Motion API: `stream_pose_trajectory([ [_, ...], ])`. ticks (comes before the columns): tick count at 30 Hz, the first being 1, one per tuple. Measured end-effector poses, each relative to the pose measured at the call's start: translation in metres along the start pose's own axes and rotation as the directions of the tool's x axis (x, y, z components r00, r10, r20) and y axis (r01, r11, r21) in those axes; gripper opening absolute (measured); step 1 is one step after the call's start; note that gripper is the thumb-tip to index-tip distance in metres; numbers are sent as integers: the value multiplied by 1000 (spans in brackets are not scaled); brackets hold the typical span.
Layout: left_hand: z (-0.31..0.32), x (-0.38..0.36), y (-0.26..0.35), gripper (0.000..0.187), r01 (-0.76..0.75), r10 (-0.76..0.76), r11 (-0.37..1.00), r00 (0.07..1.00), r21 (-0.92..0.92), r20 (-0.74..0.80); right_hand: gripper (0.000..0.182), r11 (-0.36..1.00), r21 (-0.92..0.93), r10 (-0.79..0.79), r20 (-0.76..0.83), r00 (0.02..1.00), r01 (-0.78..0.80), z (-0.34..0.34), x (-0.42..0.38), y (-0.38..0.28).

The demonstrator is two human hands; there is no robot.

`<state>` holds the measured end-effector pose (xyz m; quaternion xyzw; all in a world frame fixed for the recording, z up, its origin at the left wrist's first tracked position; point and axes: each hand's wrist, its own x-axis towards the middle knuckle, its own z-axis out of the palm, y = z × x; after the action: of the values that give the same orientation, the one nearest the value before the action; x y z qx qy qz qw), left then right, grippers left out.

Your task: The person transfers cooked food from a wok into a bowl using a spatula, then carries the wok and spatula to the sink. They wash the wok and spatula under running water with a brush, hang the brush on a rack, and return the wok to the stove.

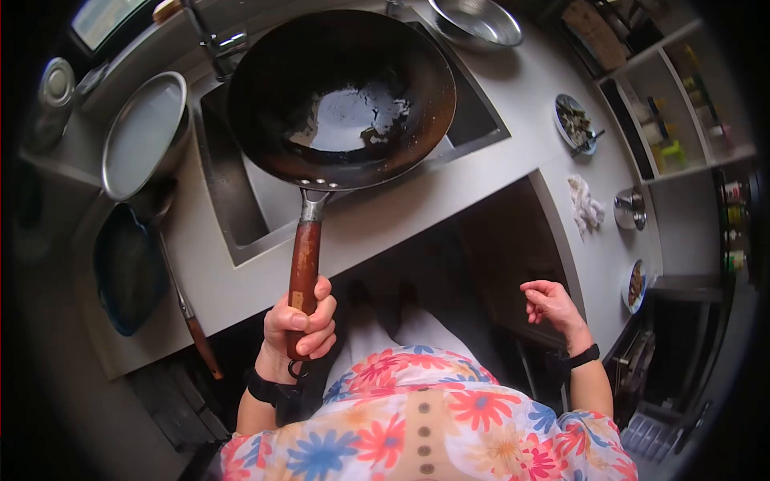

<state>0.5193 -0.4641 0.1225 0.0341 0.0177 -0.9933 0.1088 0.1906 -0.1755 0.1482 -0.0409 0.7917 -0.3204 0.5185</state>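
A large dark wok (345,96), wet and shiny inside, is held over the sink (237,196). My left hand (301,325) is wrapped round its brown wooden handle (305,256), with the pan pointing away from me. Near the right counter edge, my right hand (549,305) hangs in the air with its fingers loosely curled, touching nothing. The faucet (220,52) stands just left of the wok.
Left counter: a silver basin (144,136), a blue-rimmed container (128,268) and a long-handled utensil (188,309). Behind the sink is a metal colander (477,22). Right counter: a plate of food (576,124), white cloth (585,204), metal pot (630,210) and small bowl (635,287).
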Motion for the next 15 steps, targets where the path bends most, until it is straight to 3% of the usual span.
stream_pose_trajectory([
  [4,16,10,-12,34,83,-84,996,996,33,25,26,999,42,27,-18,999,-26,1,-13,32],
  [9,39,20,-47,37,224,-228,970,973,99,33,28,996,64,-66,7,998,66,-3,-33,72],
  [15,63,36,-140,37,395,-416,904,901,163,122,29,968,246,-29,-73,997,46,-27,-87,179],
])
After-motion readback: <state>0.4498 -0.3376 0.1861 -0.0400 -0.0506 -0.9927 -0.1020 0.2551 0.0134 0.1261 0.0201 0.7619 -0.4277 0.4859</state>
